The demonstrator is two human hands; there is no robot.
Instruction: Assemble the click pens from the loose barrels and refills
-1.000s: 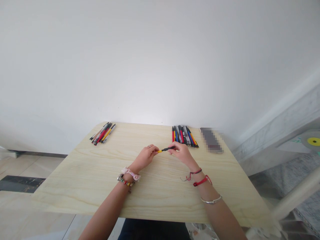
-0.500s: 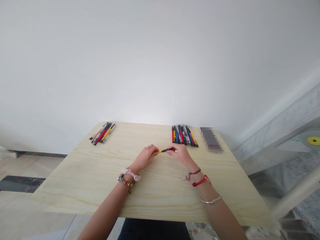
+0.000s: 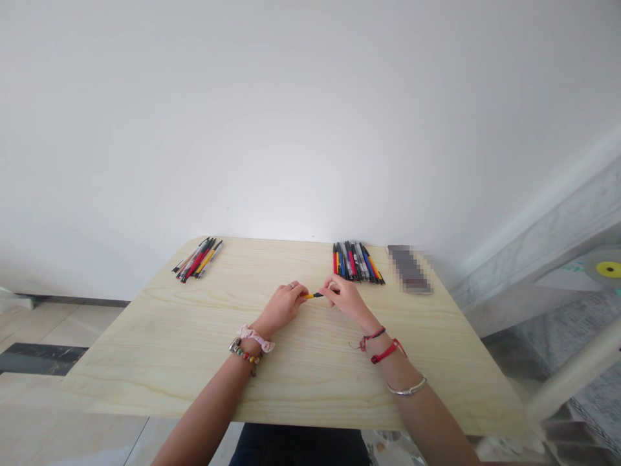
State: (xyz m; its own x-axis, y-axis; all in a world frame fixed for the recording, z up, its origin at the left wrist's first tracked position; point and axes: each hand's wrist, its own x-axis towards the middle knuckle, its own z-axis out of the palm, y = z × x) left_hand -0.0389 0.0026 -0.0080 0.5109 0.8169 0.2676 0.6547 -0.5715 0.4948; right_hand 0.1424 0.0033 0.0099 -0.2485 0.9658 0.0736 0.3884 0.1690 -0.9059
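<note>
Between my hands, a yellow and black pen (image 3: 311, 296) lies level just above the table. My left hand (image 3: 285, 306) pinches its yellow end, with part of the barrel hidden by the fingers. The fingers of my right hand (image 3: 345, 299) are closed on its black end, covering the tip. Just behind my right hand sits a row of several pens (image 3: 358, 261) in red, yellow, blue, black and clear. Far to the left lies a looser bunch of pens (image 3: 198, 260).
Both bunches rest on a pale wooden table (image 3: 301, 382) pushed against a white wall (image 3: 310, 129). A dark, pixelated flat object (image 3: 410, 268) lies at the table's back right. On the far right is a disc with a yellow centre (image 3: 608, 269).
My right hand has shifted slightly left along the pen, its fingers more curled, so less of the black end shows. My left hand holds nearly still.
</note>
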